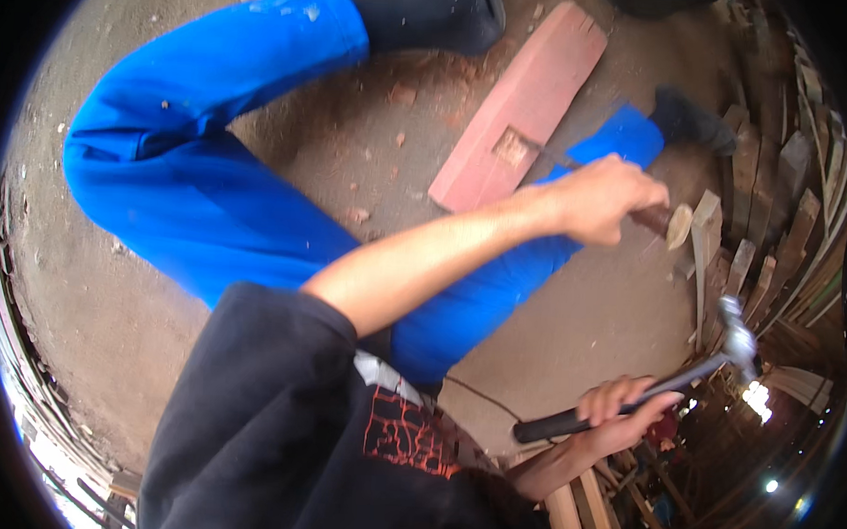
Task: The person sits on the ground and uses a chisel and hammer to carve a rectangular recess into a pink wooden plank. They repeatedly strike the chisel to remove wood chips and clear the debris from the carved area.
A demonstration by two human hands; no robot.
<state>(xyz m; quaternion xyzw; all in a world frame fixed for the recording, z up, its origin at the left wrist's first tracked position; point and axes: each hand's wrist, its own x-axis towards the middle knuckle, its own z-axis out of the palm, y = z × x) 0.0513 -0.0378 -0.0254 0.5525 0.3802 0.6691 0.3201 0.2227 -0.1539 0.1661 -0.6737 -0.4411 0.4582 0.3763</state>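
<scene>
My left hand (pixel 608 198) is closed around the handle of a chisel (pixel 679 227). The chisel's thin dark blade slants down to a squarish cut-out (pixel 510 148) in a reddish wooden block (pixel 490 108); whether its tip touches the wood is hard to make out. The block lies on the ground between my legs, and pale wood shows inside the cut. At the lower right my right hand (pixel 624 411) grips a hammer (pixel 685 374) by its dark handle, its shiny metal head raised and blurred, apart from the chisel's handle end.
My legs in blue trousers (pixel 193 182) spread on either side of the block, over bare ground (pixel 288 134) with scattered wood chips. Several upright wood offcuts (pixel 709 223) stand along the right. Long timber pieces (pixel 583 513) lie at the bottom, near my right forearm.
</scene>
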